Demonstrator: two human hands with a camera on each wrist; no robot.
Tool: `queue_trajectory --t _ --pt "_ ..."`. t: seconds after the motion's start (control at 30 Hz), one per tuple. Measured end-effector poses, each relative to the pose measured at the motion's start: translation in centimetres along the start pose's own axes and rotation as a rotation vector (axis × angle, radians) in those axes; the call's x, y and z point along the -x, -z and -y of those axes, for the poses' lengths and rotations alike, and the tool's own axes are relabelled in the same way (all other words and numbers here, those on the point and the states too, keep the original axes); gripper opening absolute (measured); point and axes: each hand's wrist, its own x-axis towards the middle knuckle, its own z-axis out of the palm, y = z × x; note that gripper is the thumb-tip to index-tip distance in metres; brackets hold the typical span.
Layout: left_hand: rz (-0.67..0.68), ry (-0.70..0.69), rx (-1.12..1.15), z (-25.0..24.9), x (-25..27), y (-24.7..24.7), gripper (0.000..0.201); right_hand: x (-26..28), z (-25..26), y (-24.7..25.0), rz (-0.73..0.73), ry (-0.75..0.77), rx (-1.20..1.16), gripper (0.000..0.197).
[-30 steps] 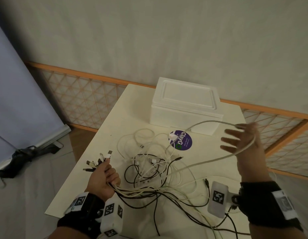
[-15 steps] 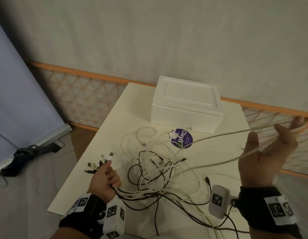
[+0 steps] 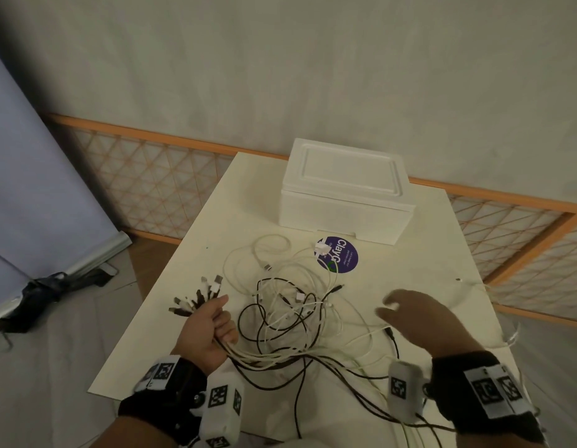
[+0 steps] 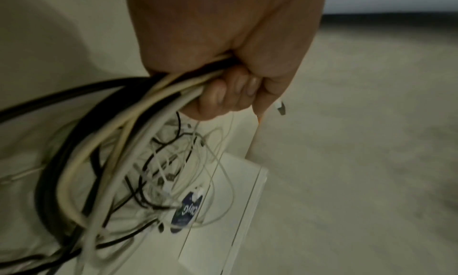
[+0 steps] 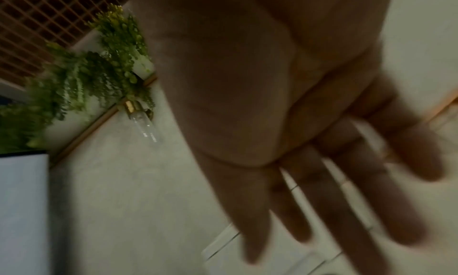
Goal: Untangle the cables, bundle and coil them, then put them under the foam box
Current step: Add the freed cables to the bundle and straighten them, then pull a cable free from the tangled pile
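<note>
My left hand [image 3: 205,334] has its fingers [image 4: 223,95] curled tight around a bunch of cables [image 3: 290,318], black and white ones together. In the left wrist view I see them pass through the fist and hang down in loops. On the far side of these fingers the plug ends [image 3: 200,295] stand out like a fan, past the thumb. On the near side the cables leave the fist and run to the right over the table [image 3: 190,263], where they are mixed in a loose tangle.

My right hand [image 3: 419,318] is blurred in the head view. Its fingers [image 5: 347,191] are straight and spread apart, and they hold nothing that I can see; the palm faces down above the table, just to the right of the tangle. I cannot tell if the fingertips touch a cable. Some thin white cables [image 3: 494,292] lie further right of this hand, near the table edge.

Beyond the tangle, away from both hands, there is a round purple sticker [image 3: 340,258] on the table with a small white plug [image 3: 321,248] on its left edge. Just behind the sticker stands the foam box [image 3: 345,195], white, with its lid on. It is well apart from my fingers.
</note>
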Motion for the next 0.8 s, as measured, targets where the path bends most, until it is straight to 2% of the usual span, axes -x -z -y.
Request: queue_trajectory --t 0.07,0.13,0.2,0.23,0.3,0.37,0.43,0.53,0.6,0.7,0.8 --pt "0.080 0.004 -0.039 0.6 0.8 -1.7 0.049 1.0 3.4 -1.1 0.021 0.269 -0.177 0.065" --pt "0.194 0.001 -0.066 1.5 2.0 -3.8 0.053 2.6 7.7 -2.7 0.197 0.517 -0.266 0.090" --pt "0.276 -0.030 -0.049 2.1 2.6 -5.4 0.055 3.3 10.7 -5.1 0.375 0.655 -0.234 0.089" --pt "0.295 -0.050 -0.024 2.2 2.8 -5.8 0.056 3.1 11.3 -6.3 0.398 0.685 -0.185 0.078" --pt "0.291 -0.100 0.044 1.9 2.8 -5.5 0.057 2.5 10.9 -7.0 0.388 0.697 -0.032 0.043" --pt "0.231 -0.141 0.124 1.4 2.7 -3.9 0.056 1.9 9.1 -6.8 0.383 0.680 0.141 0.020" --pt "0.142 -0.136 0.178 1.5 2.7 -1.9 0.053 1.7 6.9 -6.7 0.379 0.621 0.166 0.013" --pt "0.056 -0.091 0.187 2.9 2.7 0.0 0.049 2.1 5.3 -7.1 0.364 0.586 0.266 0.014" --pt "0.026 -0.025 0.119 3.5 2.3 0.6 0.049 1.9 4.8 -7.8 0.399 0.531 0.381 0.027" --pt "0.004 0.131 0.005 3.5 1.5 1.1 0.053 1.2 4.6 -8.2 0.486 0.427 0.542 0.071" --pt "0.022 0.252 -0.091 3.1 1.1 1.7 0.054 -0.7 3.8 -7.9 0.446 0.362 0.419 0.113"
